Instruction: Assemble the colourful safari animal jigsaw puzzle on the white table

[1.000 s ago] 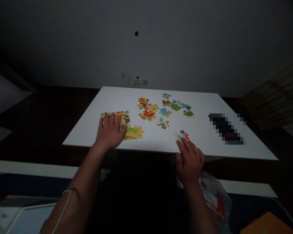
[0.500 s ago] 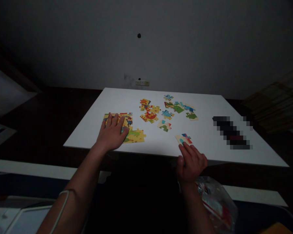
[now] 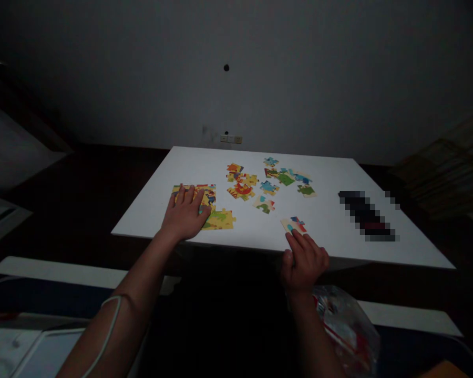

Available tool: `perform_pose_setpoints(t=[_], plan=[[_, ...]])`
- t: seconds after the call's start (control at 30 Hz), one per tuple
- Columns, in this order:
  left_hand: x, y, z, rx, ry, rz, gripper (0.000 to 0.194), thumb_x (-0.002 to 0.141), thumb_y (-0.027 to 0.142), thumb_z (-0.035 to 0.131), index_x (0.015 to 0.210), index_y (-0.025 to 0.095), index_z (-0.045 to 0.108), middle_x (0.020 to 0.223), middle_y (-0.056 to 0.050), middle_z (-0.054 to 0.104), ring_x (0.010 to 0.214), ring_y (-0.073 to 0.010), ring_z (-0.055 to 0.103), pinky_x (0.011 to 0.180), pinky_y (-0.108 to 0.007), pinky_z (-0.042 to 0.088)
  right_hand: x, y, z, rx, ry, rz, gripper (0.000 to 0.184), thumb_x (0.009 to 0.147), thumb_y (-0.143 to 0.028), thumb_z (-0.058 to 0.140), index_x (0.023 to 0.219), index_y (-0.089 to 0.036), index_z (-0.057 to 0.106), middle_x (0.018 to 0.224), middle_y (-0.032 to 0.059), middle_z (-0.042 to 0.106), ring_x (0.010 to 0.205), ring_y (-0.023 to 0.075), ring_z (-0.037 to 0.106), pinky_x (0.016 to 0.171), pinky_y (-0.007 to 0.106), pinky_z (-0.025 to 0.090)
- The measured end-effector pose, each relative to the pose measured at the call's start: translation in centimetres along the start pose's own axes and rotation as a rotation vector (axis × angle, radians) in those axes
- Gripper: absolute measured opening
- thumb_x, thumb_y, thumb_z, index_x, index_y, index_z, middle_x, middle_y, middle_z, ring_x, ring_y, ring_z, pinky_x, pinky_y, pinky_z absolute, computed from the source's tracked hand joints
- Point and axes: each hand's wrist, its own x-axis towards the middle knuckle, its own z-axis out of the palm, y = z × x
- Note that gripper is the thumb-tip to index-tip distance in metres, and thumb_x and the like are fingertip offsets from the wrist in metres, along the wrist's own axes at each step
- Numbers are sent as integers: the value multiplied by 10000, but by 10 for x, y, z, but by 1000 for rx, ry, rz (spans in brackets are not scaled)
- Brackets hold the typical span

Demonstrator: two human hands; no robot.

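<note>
My left hand (image 3: pixel 185 214) lies flat, fingers spread, on a joined section of jigsaw puzzle (image 3: pixel 220 219) at the table's left front, hiding part of its yellow picture. At the front edge, my right hand (image 3: pixel 305 257) has its fingers curled over the near side of a single jigsaw puzzle piece (image 3: pixel 292 224), cream with blue and red. Its thumb is lower, by the table edge; the piece's underside is hidden. Between and beyond the hands lie loose pieces: a cream and green one (image 3: pixel 264 205), a blue one (image 3: pixel 268 187), and an orange and yellow cluster (image 3: pixel 242 184).
More green and blue pieces (image 3: pixel 286 177) lie towards the back of the white table (image 3: pixel 150 210). A pixelated dark object (image 3: pixel 366 215) is on the right. Below my right forearm is a clear plastic bag (image 3: pixel 349 331). A wall with sockets (image 3: pixel 231 139) stands behind.
The whole view has shifted slightly. My left hand stays flat on the joined puzzle, and my right fingers stay on the single piece. The loose pieces keep their arrangement.
</note>
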Motion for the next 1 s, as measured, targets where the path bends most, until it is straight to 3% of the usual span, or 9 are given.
perform_pose_setpoints(t=[0.27,0.47,0.63,0.77,0.87,0.93,1.0], plan=[[-5,2,-3,-85,53,19,644,937,579,278,1478,233,324,1562,-61,222,1437,-340,114,1121,-567,141,0,-4,-5,5,-60,20,363,897,-309,423,1189,-216,618,1229,78,630,1205,272,490,1034,507,246],[-12,6,-11,-173,163,31,567,929,523,373,1405,223,446,1508,-69,348,1405,-338,221,1107,-548,192,3,-8,-10,-4,-71,17,369,904,-294,398,1191,-202,611,1221,94,622,1197,271,478,1016,508,250],[-21,8,-19,-291,269,62,429,941,411,380,1226,171,592,1343,-81,543,1263,-257,446,1076,-429,329,4,-11,-15,-2,-116,32,377,918,-283,372,1201,-209,610,1244,97,606,1213,274,463,1014,506,265],[-34,-1,-27,-454,442,22,349,940,306,352,1139,193,615,1223,-39,615,1200,-181,505,1065,-357,385,6,-15,-20,14,-133,40,377,925,-272,366,1212,-219,605,1265,92,595,1233,275,452,1027,510,256],[-50,-5,-33,-558,590,4,290,921,289,376,1029,206,632,1123,-33,647,1131,-178,551,1038,-363,423,9,-17,-24,17,-151,29,377,930,-256,362,1216,-224,606,1270,90,592,1242,275,452,1030,508,265],[-63,5,-33,-637,698,-31,246,909,288,393,970,222,622,1082,-32,655,1088,-191,575,1018,-402,440,10,-19,-26,10,-151,26,377,931,-251,357,1210,-230,610,1264,87,596,1241,276,460,1021,509,283],[-77,32,-29,-750,776,-74,212,905,277,393,892,242,602,989,-32,669,1022,-207,602,972,-459,462,11,-21,-29,3,-152,24,374,933,-249,359,1211,-235,608,1273,84,591,1248,277,460,1019,510,296]])
